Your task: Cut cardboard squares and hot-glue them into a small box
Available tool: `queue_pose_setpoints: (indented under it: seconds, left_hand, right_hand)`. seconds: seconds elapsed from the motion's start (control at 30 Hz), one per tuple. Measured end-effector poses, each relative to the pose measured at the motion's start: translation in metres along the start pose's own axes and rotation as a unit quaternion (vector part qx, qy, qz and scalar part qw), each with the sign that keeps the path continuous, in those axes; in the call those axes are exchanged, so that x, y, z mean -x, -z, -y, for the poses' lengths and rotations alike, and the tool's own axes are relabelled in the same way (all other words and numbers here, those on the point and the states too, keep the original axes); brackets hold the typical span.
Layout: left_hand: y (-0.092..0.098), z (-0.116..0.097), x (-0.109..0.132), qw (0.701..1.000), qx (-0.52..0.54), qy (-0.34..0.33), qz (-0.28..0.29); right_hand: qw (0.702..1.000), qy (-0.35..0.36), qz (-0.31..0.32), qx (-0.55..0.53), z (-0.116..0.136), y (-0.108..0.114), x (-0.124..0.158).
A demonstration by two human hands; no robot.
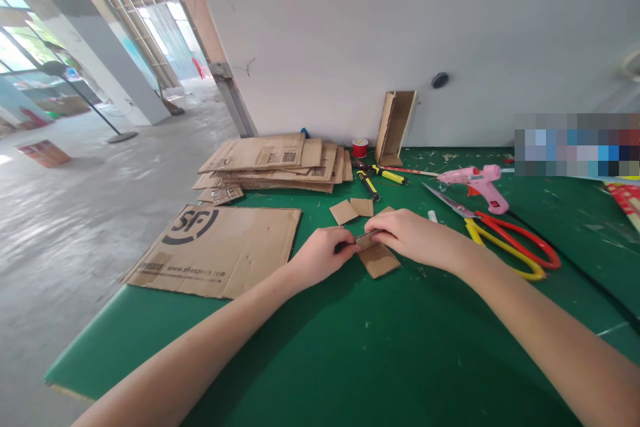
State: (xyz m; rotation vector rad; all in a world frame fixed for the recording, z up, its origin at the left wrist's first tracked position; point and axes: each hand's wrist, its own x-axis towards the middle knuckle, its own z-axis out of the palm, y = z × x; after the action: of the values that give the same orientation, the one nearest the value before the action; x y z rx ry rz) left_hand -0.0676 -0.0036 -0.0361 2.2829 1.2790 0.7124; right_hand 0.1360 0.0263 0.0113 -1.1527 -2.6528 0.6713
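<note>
Between my two hands is a small strip of cardboard [367,239], held by its ends just above the table. My left hand [324,250] pinches the left end between thumb and fingers. The right end is in the closed fingers of my right hand [413,237], which hides part of it. Directly under the strip lies a small square cardboard piece [379,261]. Two more small cut pieces lie just beyond my hands, a tilted square [343,212] and a smaller one [362,207]. Another bit shows partly behind my right hand.
Left of my hands lies a large printed cardboard sheet [240,240], with a stack of flattened cardboard [260,153] behind. Yellow-black pliers [367,183], a red spool [360,148] and an upright cardboard channel [395,127] stand farther back. Right are scissors [505,240] and a pink glue gun [475,180].
</note>
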Motion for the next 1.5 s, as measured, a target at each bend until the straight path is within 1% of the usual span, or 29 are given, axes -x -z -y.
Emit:
queue_pose_setpoints:
  seconds: [0.27, 0.73, 1.07, 1.3, 1.4, 1.5]
  left_hand:
    - [0.0010, -0.0009, 0.0008, 1.000, 0.005, 0.006, 0.004]
    - [-0.0014, 0.0004, 0.0000, 1.000, 0.009, 0.002, 0.002]
    - [-0.0023, 0.0008, 0.0008, 1.000, 0.007, 0.009, -0.003]
    - [-0.0025, -0.0006, 0.0012, 1.000, 0.000, 0.005, -0.006]
    - [-0.0022, 0.0009, 0.0012, 1.000, 0.003, 0.006, -0.015]
    - [-0.0020, 0.0026, 0.0008, 0.999, 0.029, 0.016, -0.036]
  right_hand:
    - [1.000, 0.010, 0.003, 0.010, -0.0028, -0.0015, -0.0007]
    - [1.000, 0.007, 0.007, 0.020, -0.0004, -0.0012, -0.0024]
    - [1.000, 0.006, -0.010, 0.003, -0.0038, -0.0033, -0.0018]
    - [1.000, -0.001, -0.013, 0.012, -0.0033, -0.0044, -0.0024]
    - [0.999, -0.012, -0.029, 0.022, -0.0035, -0.0026, -0.0015]
    - [0.999, -0.011, -0.046, 0.026, -0.0035, 0.0017, 0.0005]
